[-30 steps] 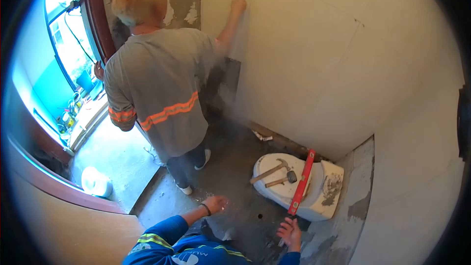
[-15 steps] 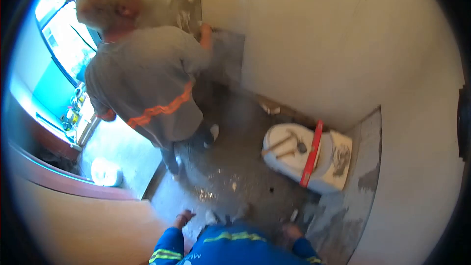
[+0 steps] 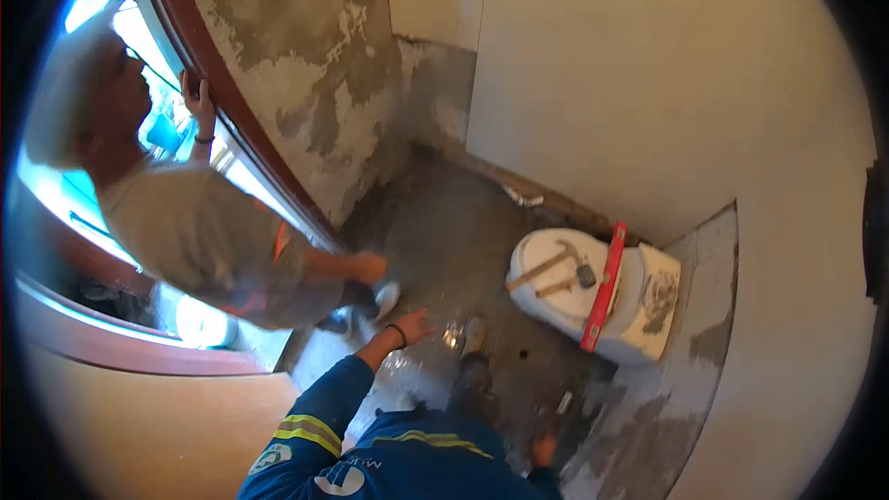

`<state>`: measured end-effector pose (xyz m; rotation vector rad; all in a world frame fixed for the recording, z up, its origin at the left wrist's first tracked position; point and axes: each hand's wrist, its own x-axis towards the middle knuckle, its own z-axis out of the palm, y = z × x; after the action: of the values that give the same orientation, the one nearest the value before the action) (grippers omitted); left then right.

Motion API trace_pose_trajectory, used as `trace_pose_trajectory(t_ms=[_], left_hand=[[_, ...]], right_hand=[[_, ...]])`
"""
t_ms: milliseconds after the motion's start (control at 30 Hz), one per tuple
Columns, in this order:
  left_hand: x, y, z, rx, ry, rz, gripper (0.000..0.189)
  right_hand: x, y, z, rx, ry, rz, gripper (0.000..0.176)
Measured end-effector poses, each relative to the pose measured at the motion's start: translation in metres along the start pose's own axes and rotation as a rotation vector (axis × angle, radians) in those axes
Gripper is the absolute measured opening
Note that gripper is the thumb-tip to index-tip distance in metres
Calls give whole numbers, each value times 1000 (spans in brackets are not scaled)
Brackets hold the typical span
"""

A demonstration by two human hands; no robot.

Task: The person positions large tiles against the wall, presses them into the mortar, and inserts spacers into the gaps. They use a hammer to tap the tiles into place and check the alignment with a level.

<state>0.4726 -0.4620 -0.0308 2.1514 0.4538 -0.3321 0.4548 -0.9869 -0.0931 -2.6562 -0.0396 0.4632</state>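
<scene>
My left hand (image 3: 412,325), with a dark band at the wrist, reaches forward over the wet floor. Its fingers look stretched out, and I see nothing in them. Low on the right, my right hand (image 3: 544,449) hangs beside my body; it is small and its fingers do not show clearly. A small white piece (image 3: 565,402) lies on the floor near it, apart from the hand. To the right stands a white toilet (image 3: 528,259), with a claw hammer (image 3: 544,267), a dark-headed mallet (image 3: 584,276) and a red spirit level (image 3: 606,287) resting across it.
A co-worker in a grey shirt (image 3: 199,231) stands at the left, one hand on the brown door frame (image 3: 236,134). A small hole (image 3: 523,353) opens in the floor. Patchy plaster covers the far wall (image 3: 306,65). A white roll-like object (image 3: 204,322) sits near the doorway.
The co-worker has turned and moved left to the doorway, one hand now on its frame. My left hand has moved forward and right. One of my feet now shows further forward.
</scene>
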Motion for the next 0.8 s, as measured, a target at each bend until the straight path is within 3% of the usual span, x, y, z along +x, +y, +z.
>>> trace_pose_trajectory(t_ms=[33, 67, 133, 167, 200, 267, 300, 367, 400, 433, 467, 533, 567, 600, 633, 700, 800], left_hand=[[24, 32, -20, 0, 29, 19, 78], [41, 66, -43, 25, 84, 25, 76], [88, 95, -77, 54, 159, 41, 76], [117, 98, -90, -129, 188, 92, 73], [136, 109, -102, -316, 207, 139, 71], [149, 136, -134, -342, 267, 133, 70], [156, 153, -160, -350, 336, 137, 68], [176, 164, -191, -415, 382, 133, 67], [184, 168, -205, -456, 422, 141, 65], [190, 172, -219, -466, 428, 136, 65], [197, 176, -234, -524, 434, 133, 63], [207, 190, -273, -580, 455, 145, 61], [212, 200, -294, -646, 488, 184, 59], [220, 203, -310, -709, 516, 223, 57], [234, 201, -328, -709, 515, 235, 57], [267, 192, -365, -798, 583, 311, 54], [317, 188, -418, -902, 649, 336, 49]], right_hand=[[-9, 71, 48, -338, 149, -382, 27], [-11, 147, 117, -347, -84, -232, 29], [-15, 100, 82, -428, -333, -168, 30], [0, 84, 78, -447, -409, -179, 30], [21, 77, 78, -473, -463, -207, 30], [75, 68, 71, -528, -522, -332, 31], [108, 69, 70, -579, -533, -446, 32], [190, 95, 93, -905, -432, -992, 33], [224, 61, 78, -1095, -224, -1295, 33], [273, 37, 43, -707, -507, -1188, 32], [312, -47, -38, -319, -765, -1038, 31], [385, -113, -68, 11, -486, -645, 19], [392, -201, -126, -136, -371, -303, 22], [427, -221, -133, -256, -172, -454, 24], [450, -252, -153, -165, -38, -610, 24], [466, -345, -201, -134, 7, -560, 26], [476, -472, -246, -113, 74, -739, 28]])
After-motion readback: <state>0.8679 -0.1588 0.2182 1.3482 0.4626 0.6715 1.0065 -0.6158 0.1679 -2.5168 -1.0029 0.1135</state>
